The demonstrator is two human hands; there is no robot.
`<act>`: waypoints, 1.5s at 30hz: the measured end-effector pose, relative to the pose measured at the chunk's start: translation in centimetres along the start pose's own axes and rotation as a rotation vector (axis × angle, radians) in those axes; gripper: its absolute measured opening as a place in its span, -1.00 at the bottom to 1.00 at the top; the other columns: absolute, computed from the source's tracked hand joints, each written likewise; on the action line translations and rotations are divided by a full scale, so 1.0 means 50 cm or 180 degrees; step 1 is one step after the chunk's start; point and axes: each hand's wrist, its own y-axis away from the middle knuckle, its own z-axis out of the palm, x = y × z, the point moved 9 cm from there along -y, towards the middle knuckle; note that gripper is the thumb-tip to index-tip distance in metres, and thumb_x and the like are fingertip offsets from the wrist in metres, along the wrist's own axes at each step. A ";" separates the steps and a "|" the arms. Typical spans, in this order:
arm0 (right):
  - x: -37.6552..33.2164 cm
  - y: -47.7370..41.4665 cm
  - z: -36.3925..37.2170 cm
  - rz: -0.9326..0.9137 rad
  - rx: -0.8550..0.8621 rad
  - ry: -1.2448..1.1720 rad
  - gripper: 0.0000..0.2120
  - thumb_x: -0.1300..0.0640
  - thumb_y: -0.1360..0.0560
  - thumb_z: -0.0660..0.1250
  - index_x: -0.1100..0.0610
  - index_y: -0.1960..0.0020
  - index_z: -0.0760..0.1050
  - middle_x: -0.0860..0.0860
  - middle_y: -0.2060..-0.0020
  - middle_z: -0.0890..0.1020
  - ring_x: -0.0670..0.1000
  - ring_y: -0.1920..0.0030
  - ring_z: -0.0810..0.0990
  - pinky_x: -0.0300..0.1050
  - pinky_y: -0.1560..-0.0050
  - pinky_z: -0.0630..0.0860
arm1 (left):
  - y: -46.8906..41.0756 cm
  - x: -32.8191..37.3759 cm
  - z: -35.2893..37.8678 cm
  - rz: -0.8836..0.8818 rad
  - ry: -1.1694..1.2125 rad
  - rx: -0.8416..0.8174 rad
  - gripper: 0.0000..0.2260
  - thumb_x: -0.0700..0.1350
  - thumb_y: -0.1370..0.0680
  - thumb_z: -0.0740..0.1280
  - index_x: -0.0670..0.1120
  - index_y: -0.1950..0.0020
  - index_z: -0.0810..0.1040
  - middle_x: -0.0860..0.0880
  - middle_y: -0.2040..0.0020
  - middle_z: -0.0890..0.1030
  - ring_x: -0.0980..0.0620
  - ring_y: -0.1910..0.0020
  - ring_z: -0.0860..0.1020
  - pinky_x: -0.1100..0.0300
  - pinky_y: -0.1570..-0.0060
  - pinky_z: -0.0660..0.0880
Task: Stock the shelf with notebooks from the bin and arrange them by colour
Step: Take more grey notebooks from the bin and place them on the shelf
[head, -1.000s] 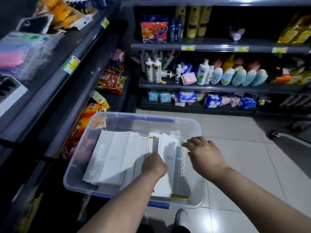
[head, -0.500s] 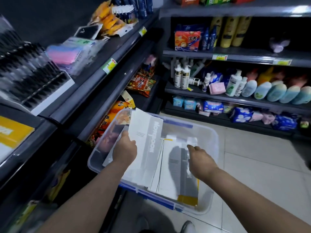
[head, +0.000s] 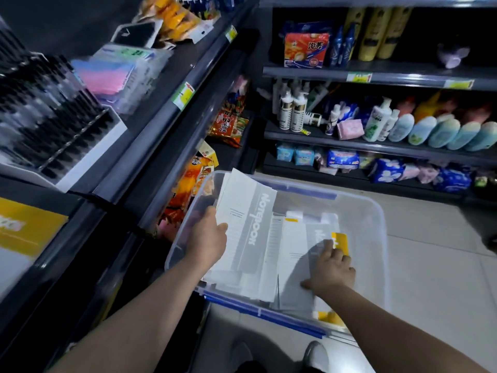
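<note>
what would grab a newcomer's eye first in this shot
The clear bin at bottom centre stands out, full of notebooks. The left hand grips a grey-and-white stack at its left side, while the right hand rests on those lying inside, beside a yellow cover.

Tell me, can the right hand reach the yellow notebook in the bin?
Probably yes: the right hand lies beside the yellow notebook, nothing between them, though a grey notebook covers most of it.
</note>
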 end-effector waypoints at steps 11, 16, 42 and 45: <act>0.042 0.046 -0.105 0.0000 0.0784 -0.1568 -0.76 0.13 -0.57 0.15 0.14 -0.21 0.24 0.22 -0.09 0.56 0.28 0.00 0.57 0.02 0.11 0.40 | -0.046 0.034 -0.032 0.0601 0.0454 -0.0103 -0.69 -0.22 -0.62 0.22 -0.09 -0.37 0.33 -0.10 -0.24 0.55 -0.15 -0.12 0.54 -0.04 -0.04 0.52; -0.020 0.083 -0.170 -0.0251 0.0764 -0.2098 -0.78 0.18 -0.55 0.15 0.11 -0.18 0.22 0.12 0.04 0.49 0.22 0.08 0.50 -0.03 0.12 0.33 | -0.058 0.026 -0.121 0.0526 0.0691 0.0472 -0.83 -0.20 -0.62 0.22 -0.15 -0.21 0.37 -0.16 -0.17 0.59 -0.22 -0.10 0.55 0.02 0.01 0.49; -0.363 0.097 0.006 -0.0352 -0.0485 -0.2791 -0.62 0.24 -0.57 0.08 0.18 -0.36 0.10 0.16 -0.09 0.47 0.17 0.01 0.49 0.09 0.01 0.50 | -0.057 -0.179 -0.246 -0.0298 0.1031 0.0646 -0.84 -0.20 -0.63 0.20 -0.14 -0.20 0.40 -0.09 -0.17 0.58 -0.03 0.05 0.47 0.11 0.11 0.40; -0.343 0.107 -0.045 -0.0553 -0.0111 -0.2338 -0.61 0.20 -0.57 0.11 0.12 -0.37 0.14 0.20 -0.14 0.55 0.24 -0.01 0.54 0.09 -0.02 0.50 | -0.056 -0.171 -0.254 -0.0268 0.1070 0.0630 -0.84 -0.20 -0.62 0.20 -0.13 -0.21 0.40 -0.08 -0.18 0.57 -0.06 0.02 0.50 0.10 0.09 0.42</act>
